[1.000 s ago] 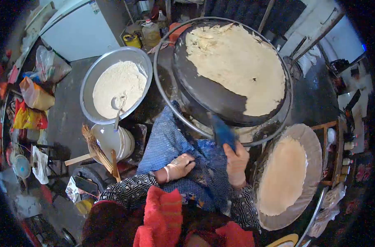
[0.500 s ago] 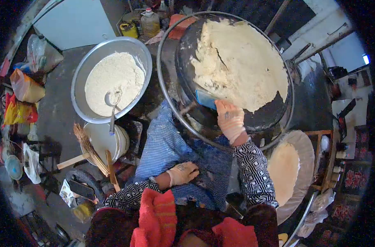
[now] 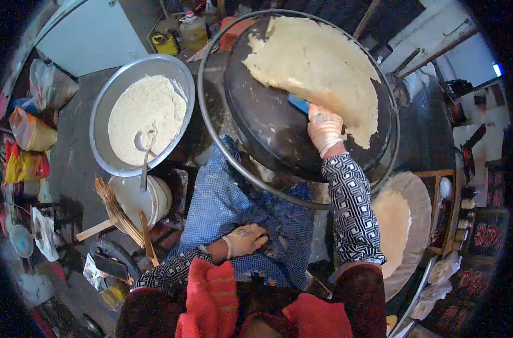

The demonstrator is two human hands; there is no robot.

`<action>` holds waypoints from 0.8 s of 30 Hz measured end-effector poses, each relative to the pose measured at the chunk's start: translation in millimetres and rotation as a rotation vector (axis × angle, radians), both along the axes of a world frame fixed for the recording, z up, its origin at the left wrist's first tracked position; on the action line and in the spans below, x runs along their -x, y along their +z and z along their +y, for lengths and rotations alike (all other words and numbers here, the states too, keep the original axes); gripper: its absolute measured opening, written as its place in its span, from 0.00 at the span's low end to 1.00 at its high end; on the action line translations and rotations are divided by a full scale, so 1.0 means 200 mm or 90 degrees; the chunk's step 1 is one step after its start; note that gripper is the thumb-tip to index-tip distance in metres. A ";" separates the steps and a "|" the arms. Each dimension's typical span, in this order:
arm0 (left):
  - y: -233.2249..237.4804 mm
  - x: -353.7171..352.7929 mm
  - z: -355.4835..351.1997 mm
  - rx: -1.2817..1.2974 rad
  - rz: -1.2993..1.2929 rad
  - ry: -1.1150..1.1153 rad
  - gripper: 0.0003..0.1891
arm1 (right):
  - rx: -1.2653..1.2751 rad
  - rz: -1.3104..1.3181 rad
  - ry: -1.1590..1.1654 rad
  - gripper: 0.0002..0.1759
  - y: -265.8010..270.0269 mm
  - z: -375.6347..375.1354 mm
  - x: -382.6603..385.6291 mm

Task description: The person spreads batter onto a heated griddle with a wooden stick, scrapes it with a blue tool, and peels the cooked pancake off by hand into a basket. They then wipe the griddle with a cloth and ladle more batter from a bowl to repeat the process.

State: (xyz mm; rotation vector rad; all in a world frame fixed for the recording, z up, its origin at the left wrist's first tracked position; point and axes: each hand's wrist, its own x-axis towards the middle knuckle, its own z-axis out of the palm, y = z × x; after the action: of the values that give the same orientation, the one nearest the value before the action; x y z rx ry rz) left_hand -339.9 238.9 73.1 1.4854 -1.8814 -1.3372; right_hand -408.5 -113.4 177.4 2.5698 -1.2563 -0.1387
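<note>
My right hand (image 3: 326, 129), in a pale glove, is closed around a blue scraper (image 3: 299, 103) at the lower edge of a thin beige batter sheet (image 3: 318, 62). That sheet covers the upper and right part of a round black griddle (image 3: 262, 115), whose lower left surface is bare and dark. Part of the scraper is hidden by the sheet and my fingers. My left hand (image 3: 245, 241), also gloved, rests on the blue checked cloth (image 3: 214, 208) over my lap, fingers loosely spread and holding nothing.
A metal ring (image 3: 234, 160) surrounds the griddle. Left of it is a metal basin (image 3: 99, 129) of pale batter with a ladle (image 3: 144, 169), above a white bucket (image 3: 161, 194) with a brush (image 3: 118, 211). Finished flat sheets (image 3: 391, 228) lie at the lower right.
My right hand has moved up and slightly right with the scraper. The sheet's lower edge has lifted or shifted upward, baring more griddle. The view has shifted a little; my left hand stays on the cloth.
</note>
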 end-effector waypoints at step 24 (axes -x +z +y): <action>0.55 -0.76 -1.76 0.450 -0.866 0.027 0.27 | 0.030 -0.336 -1.034 0.19 -0.46 2.86 1.86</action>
State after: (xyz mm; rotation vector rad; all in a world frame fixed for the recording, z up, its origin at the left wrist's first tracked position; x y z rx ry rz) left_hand -188.4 -113.6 183.0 2.0915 -2.4989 0.6718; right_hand -780.7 458.3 86.0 0.8977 -3.0534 0.2723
